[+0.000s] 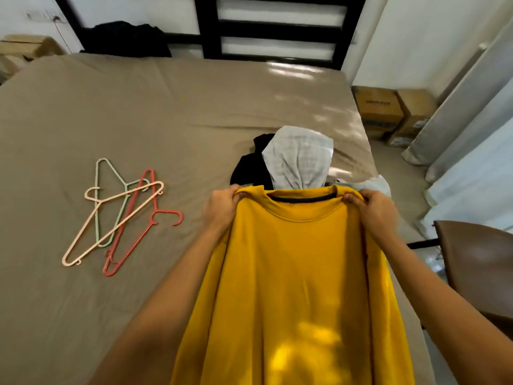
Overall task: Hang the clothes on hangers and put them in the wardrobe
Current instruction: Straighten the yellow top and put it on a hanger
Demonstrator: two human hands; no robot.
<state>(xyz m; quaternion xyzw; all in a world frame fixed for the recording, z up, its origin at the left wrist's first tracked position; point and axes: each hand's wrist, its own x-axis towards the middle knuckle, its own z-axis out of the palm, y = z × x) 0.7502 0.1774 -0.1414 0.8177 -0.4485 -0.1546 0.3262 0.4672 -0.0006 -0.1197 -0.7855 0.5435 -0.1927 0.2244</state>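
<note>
A yellow T-shirt hangs in front of me, held up by its shoulders above the bed. My left hand grips the left shoulder and my right hand grips the right shoulder. Three plastic hangers lie overlapped on the bed to the left: a green hanger, a cream hanger and a red hanger. Behind the shirt lies a pile of clothes with a light checked garment on top of a black garment.
A black garment sits at the bed's far edge under a black window frame. Cardboard boxes stand on the floor at the right, beside pale curtains. A brown chair is at the near right.
</note>
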